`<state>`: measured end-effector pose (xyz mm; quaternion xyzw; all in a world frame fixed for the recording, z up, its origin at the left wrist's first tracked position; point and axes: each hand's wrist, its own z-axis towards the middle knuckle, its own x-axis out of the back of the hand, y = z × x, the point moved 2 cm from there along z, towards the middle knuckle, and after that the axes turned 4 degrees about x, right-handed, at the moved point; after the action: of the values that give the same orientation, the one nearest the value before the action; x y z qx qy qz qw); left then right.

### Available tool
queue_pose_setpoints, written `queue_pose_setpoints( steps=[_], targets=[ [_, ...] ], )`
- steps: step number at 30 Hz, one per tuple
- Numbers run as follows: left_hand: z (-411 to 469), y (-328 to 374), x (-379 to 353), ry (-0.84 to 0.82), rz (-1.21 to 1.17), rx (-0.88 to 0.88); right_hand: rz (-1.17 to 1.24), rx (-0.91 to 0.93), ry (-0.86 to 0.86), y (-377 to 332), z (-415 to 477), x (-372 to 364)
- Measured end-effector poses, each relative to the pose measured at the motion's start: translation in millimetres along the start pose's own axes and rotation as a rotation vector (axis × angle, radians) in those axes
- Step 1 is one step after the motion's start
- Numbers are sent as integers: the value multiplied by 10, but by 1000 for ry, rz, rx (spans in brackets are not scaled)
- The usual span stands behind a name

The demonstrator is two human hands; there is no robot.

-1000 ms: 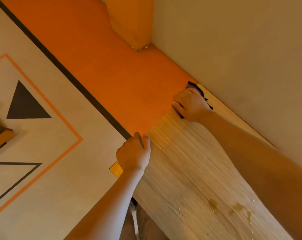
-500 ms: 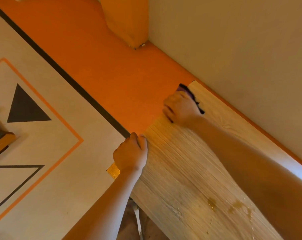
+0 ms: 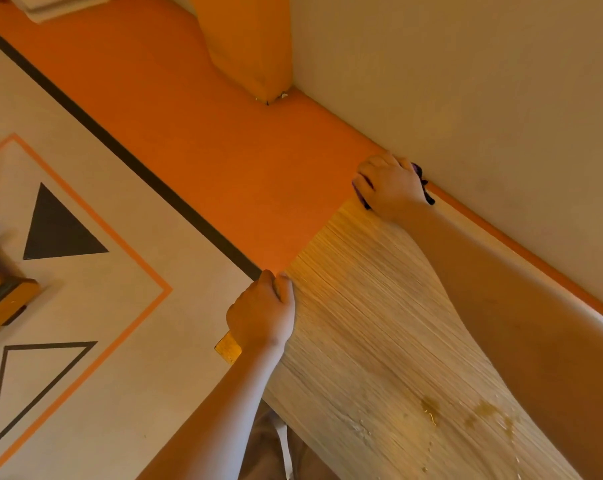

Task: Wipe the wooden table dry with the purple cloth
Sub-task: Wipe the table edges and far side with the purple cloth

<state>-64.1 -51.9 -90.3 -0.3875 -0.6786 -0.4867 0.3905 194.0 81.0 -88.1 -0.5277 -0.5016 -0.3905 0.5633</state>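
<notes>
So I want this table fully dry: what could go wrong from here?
The purple cloth sits bunched under the right hand at the far corner by the wall, so a stroke there may slip off the edge. Wet patches near the body could get missed.

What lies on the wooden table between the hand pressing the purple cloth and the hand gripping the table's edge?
In the head view, only bare striped wood of the wooden table lies between the right hand on the purple cloth and the left hand.

No readable text or labels anywhere
</notes>
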Motion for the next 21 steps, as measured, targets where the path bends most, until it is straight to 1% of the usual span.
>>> queue_pose_setpoints(
  steps=[10, 15, 18, 21],
  targets=[
    [-17, -14, -6, 0, -28, -12, 61, -319, 85, 91, -260, 35],
    [-17, -1, 2, -14, -14, -13, 91, -347, 62, 116, -291, 80],
    [-16, 24, 17, -8, -12, -14, 110, -408, 8, 48, -211, 121],
    [-27, 33, 33, -4, -28, -23, -22, -381, -50, -157, -35, 69]
  ],
)
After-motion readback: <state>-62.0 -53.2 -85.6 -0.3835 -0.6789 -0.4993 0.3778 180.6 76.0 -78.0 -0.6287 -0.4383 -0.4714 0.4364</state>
